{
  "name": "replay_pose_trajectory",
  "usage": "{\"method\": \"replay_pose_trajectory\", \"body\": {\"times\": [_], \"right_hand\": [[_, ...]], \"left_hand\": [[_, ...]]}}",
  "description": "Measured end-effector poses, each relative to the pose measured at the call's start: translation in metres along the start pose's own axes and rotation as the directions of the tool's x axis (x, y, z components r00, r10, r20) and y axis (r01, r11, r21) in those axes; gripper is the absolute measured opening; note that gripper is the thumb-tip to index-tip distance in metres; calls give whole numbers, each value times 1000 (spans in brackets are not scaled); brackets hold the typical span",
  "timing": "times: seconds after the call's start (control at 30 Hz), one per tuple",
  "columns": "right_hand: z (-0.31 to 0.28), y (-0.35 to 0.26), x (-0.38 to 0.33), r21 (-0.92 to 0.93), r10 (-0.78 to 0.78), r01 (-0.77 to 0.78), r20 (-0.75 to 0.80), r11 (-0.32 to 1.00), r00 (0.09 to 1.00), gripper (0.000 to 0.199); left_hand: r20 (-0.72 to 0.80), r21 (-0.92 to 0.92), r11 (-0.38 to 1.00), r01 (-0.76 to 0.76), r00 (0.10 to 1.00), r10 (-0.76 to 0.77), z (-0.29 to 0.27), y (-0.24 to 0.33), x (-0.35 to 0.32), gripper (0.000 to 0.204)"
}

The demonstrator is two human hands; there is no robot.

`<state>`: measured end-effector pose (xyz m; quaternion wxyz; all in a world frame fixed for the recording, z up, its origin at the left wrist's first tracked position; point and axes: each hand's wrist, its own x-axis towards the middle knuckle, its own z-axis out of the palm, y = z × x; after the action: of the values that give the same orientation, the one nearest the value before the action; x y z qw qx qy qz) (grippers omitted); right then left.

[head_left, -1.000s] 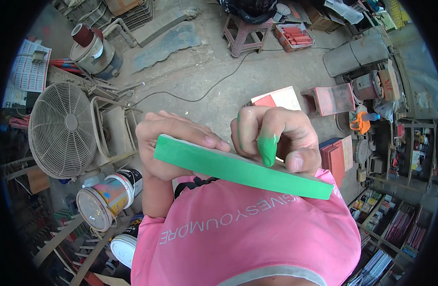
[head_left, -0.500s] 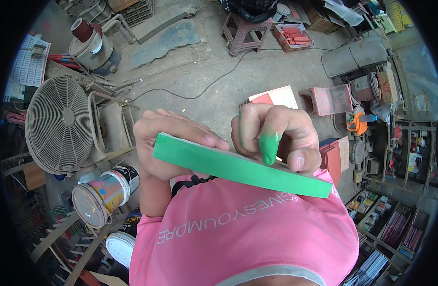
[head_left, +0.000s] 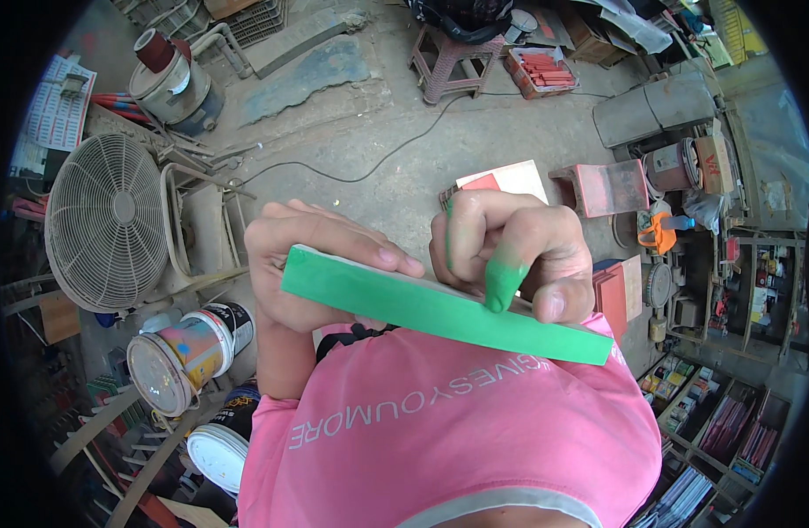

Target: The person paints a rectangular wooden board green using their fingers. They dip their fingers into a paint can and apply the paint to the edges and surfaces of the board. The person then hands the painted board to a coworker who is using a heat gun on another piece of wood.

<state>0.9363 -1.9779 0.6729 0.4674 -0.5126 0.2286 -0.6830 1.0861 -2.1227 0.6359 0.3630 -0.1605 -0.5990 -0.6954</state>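
A long, narrow board, its facing edge coated in green paint, is held up in front of my pink shirt, its right end tilted lower. My left hand is closed round its left part, with fingers lying along the upper side. My right hand is curled at the right part. Its index finger, coated in wet green paint at the tip, touches the green edge, and the thumb rests by the upper side. More green streaks mark another finger. The board's far face is mostly hidden.
A fan stands at left above paint buckets. Beyond my hands lies a pale board on the floor, with a reddish stool to its right. Shelves line the right. A cable crosses the floor.
The painted index finger of my right hand has shifted slightly down and right against the green edge. My left hand and the board stay almost still; the background has shifted a little.
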Motion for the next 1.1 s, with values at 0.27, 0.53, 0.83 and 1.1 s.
{"method": "replay_pose_trajectory", "body": {"times": [0.27, 0.53, 0.83, 1.1], "right_hand": [[2, -2, -4, -2, 7, -7, -43, 1000, 999, 31], [-3, -2, -4, -16, -13, 13, -1, 1000, 1000, 27], [-34, -41, 8, -198, -127, 127, 14, 972, 992, 53], [-20, -48, 22, -649, 134, -61, 63, 759, 989, 62]], "left_hand": [[-26, 36, 999, 21, 999, -20, 6, 3, -3, 27], [-15, 86, 996, 15, 1000, -14, 7, 6, -4, 19], [0, 221, 973, -71, 997, 73, 6, 12, -2, 24], [51, 425, 888, -176, 984, 171, 9, 18, 3, 20]]}}
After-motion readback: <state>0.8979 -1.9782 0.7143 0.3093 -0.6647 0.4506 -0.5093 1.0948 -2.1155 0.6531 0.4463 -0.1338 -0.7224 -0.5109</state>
